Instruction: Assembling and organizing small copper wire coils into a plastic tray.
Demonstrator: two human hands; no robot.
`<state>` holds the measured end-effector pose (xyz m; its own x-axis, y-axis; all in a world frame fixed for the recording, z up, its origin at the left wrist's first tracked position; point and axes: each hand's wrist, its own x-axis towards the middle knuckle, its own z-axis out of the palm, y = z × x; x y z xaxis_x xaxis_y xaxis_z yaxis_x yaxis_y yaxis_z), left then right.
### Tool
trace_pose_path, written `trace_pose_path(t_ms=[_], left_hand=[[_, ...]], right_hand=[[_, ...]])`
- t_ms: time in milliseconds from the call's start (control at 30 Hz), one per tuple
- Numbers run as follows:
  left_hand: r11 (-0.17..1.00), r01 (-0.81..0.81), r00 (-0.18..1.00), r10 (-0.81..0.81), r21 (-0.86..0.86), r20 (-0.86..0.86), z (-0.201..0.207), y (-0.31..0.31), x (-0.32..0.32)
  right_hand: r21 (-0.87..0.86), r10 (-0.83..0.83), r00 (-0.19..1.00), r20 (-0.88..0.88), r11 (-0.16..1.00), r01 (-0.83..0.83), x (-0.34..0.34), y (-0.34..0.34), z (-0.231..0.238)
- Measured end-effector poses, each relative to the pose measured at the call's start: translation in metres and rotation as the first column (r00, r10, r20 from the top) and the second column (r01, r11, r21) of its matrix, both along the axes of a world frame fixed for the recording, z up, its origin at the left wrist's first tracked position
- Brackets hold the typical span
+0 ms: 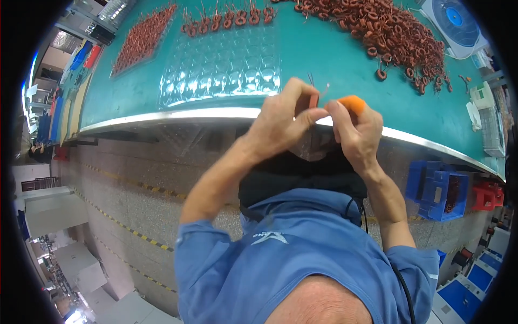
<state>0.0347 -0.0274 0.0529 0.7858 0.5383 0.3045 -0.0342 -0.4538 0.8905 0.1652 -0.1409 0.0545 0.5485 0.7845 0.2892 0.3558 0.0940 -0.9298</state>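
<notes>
Close together over the table's front edge, my two hands work on one small copper-wound ring coil (313, 101). My left hand (276, 120) is closed, gripping the coil between thumb and fingers, and thin wire leads stick up beyond it. Beside it my right hand (356, 129) is pinched shut with its fingertips almost touching my left thumb. An orange cover wraps one of its fingers. What the right fingertips hold is too small to make out. Just beyond my left hand lies a clear plastic tray (218, 67) with round pockets, its far rows holding several ring coils (227, 21).
A large heap of ring coils (377, 32) spreads over the green table (307, 54) at far right. Another filled tray (143, 40) lies far left. A fan (454, 17) stands at the back right corner. Blue bins (440, 191) and a red bin (487, 195) sit below the table, right.
</notes>
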Motion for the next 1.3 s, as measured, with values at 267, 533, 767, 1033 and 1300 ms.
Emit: trace_pose_path(t_ms=[267, 533, 767, 1033, 1300], left_hand=[[0.825, 0.264, 0.939, -0.101, -0.499, 0.329, -0.016, -0.008, 0.007], [0.784, 0.205, 0.976, -0.118, -0.586, 0.184, -0.018, -0.005, 0.009], [0.746, 0.153, 0.979, -0.025, -0.648, 0.203, -0.025, -0.013, 0.011], [0.695, 0.202, 0.969, -0.040, -0.690, 0.244, -0.021, -0.009, 0.002], [0.626, 0.325, 0.946, -0.206, -0.709, 0.252, -0.021, 0.002, -0.008]], right_hand=[[0.022, 0.231, 0.871, -0.434, 0.969, -0.246, 0.026, 0.014, -0.012], [-0.018, 0.143, 0.930, -0.338, 0.987, -0.158, 0.025, 0.010, -0.023], [0.134, 0.243, 0.848, -0.471, 0.970, -0.203, 0.014, 0.018, -0.021], [0.072, 0.234, 0.797, -0.557, 0.970, -0.234, 0.030, 0.012, -0.009], [-0.054, 0.366, 0.784, -0.502, 0.891, -0.451, 0.039, 0.010, -0.007]])
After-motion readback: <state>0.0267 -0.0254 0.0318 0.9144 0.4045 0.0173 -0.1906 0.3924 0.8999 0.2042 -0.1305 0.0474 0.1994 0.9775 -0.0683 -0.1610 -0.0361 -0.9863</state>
